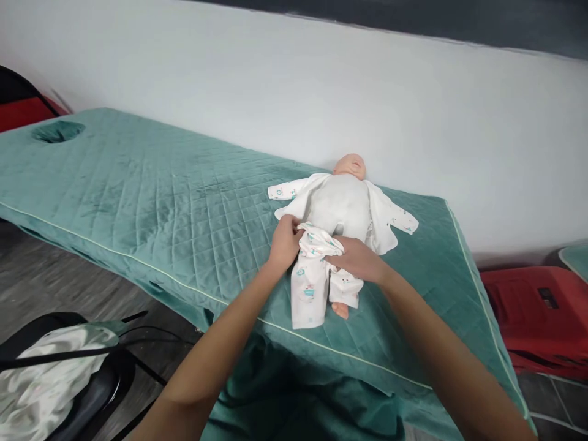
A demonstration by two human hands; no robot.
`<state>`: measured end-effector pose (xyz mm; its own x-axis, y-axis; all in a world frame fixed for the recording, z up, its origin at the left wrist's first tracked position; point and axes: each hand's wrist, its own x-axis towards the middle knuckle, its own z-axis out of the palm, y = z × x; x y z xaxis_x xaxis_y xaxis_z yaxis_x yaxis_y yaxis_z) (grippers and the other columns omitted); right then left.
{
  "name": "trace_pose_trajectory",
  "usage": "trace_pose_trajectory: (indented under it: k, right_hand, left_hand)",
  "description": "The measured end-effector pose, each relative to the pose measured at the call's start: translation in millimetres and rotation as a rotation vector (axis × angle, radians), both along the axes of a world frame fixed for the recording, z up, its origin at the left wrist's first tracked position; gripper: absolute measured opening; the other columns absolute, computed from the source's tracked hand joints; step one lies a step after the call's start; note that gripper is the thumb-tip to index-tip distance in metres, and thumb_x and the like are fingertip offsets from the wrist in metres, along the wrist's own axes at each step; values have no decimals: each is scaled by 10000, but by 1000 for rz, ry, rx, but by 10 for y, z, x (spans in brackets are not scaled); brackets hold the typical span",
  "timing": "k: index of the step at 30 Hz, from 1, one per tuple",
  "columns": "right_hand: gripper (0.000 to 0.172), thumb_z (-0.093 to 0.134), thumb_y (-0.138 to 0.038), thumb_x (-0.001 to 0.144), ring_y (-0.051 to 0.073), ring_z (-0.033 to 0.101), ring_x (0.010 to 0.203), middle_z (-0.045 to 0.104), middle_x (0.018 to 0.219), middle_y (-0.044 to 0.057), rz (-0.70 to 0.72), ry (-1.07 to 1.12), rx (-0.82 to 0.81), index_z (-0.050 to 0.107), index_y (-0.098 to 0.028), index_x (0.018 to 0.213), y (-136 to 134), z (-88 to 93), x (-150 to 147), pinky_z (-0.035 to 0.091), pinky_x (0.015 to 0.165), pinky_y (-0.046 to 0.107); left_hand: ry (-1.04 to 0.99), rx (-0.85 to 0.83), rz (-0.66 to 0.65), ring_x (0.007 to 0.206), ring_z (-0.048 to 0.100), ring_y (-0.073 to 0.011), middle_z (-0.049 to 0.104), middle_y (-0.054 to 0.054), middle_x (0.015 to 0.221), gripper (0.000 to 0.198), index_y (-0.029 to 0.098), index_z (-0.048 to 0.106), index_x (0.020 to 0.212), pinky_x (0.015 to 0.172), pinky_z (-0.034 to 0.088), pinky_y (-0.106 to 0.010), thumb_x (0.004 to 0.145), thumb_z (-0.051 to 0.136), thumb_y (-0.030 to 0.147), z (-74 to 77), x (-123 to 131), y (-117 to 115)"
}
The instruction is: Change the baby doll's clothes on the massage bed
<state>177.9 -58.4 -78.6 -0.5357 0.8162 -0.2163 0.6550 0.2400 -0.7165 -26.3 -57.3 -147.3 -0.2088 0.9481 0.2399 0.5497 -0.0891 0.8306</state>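
A baby doll (351, 164) lies on its back on the green quilted massage bed (184, 184), head toward the wall. An open white printed jacket (383, 214) is spread under its pale cloth body (340, 199). White printed baby pants (309, 294) are around the doll's legs, with the waist bunched up. My left hand (285, 241) pinches the bunched waistband on the left. My right hand (356, 257) is closed on the right side of the same pants, its fingertips partly hidden. One bare doll foot (340, 310) sticks out of the right pant leg.
A white wall (275, 86) runs behind the bed. A face hole (58, 131) is at the bed's far left. At lower left a black chair (110, 392) bears crumpled printed cloth (50, 373). A red plastic case (542, 312) stands right of the bed.
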Motion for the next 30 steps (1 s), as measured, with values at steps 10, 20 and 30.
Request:
trace_pose_trajectory:
  k: [10, 20, 30]
  right_hand:
    - [141, 546, -338, 913, 169, 618, 719, 656, 807, -13, -161, 64, 92, 580, -201, 916, -13, -119, -21, 423, 686, 268]
    - [153, 519, -355, 901, 205, 617, 793, 658, 835, 10, -272, 80, 175, 565, -211, 921, -36, -128, -32, 420, 711, 288]
    - [385, 613, -553, 871, 173, 561, 824, 634, 934, 16, -146, 263, 41, 617, -200, 1025, 52, 31, 378, 412, 698, 269]
  left_hand:
    - [72, -219, -75, 707, 576, -181, 591, -13, 752, 284, 217, 478, 853, 651, 327, -274, 1023, 337, 395, 62, 172, -755]
    - [711, -132, -103, 922, 667, -258, 653, -130, 1060, 226, 171, 524, 1099, 654, 386, -301, 1022, 347, 290, 71, 32, -19]
    - [-39, 304, -207, 998, 591, -175, 649, -67, 1042, 263, 191, 624, 1021, 885, 461, -297, 998, 434, 372, 137, -72, 29]
